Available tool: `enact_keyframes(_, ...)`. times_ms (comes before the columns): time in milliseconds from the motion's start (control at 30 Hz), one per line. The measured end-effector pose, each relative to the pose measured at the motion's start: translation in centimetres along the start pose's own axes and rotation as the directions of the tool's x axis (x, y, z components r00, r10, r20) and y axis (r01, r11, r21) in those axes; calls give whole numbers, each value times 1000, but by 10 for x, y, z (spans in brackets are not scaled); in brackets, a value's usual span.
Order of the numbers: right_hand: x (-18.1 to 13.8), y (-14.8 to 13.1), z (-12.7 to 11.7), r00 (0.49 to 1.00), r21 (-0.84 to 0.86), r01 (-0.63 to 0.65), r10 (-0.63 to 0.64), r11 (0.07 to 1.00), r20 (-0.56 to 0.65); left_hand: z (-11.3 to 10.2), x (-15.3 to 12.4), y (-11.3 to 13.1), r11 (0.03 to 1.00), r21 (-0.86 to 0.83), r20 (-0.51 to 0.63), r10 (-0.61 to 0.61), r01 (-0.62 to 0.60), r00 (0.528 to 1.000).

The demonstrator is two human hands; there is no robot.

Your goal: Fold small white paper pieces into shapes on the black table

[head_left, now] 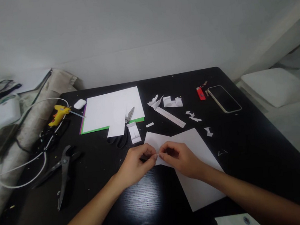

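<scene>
so both hands are curled in tight near the middle of the black table (248,145). The left hand (135,165) and right hand (182,159) meet fingertip to fingertip, each with thumb and forefinger closed on a small paper piece (157,156). It's so tiny I honestly can't tell if it's loose or still part of the white sheet (195,147) underneath. My guess is they pinch it like that because only fingertips can handle something that small, and the sheet gives a pale backdrop against the dark top. Everything else sits out of the way: scissors (126,123) and the paper stack (107,111) just beyond, glue gun (58,114) and pliers (65,166) off left, cut scraps (172,102), lighter (200,93) and phone (224,99) far right.
</scene>
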State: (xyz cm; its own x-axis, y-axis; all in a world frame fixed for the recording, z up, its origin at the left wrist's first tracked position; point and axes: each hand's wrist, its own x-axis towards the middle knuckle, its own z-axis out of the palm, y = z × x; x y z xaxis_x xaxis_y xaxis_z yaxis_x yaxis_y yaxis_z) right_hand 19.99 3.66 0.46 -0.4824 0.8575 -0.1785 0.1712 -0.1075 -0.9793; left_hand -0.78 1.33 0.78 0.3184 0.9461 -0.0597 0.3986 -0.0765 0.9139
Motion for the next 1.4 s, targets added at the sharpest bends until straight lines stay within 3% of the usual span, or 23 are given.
enact_keyframes(233, -1, 1, 0, 998, -15, 43, -43, 999, 38, 1, -1, 2, 999, -41, 53, 15, -13, 998)
enact_keyframes(467, 5, 2, -8, 999, 30, -26, 27, 999, -20, -6, 2, -4, 998, -68, -13, -8, 7, 1000)
enact_keyframes(633, 6, 4, -6, 998, 106, -8, 15, 994, -61, -7, 3, -5, 996, -84, -26, -21, 19, 999)
enact_keyframes(1033, 0, 0, 0, 1000, 111, -21, 24, 994, -19, -9, 4, -1, 997, -73, 3, -37, 37, 999)
enact_keyframes(1267, 5, -3, -7, 992, 218, -21, 48, 976, -121, -24, 10, -6, 989, -143, -148, -46, 24, 988)
enact_keyframes(1400, 4, -1, -4, 994, 207, -6, 29, 978, -106, -16, 8, -5, 986, -161, -136, -56, 34, 989)
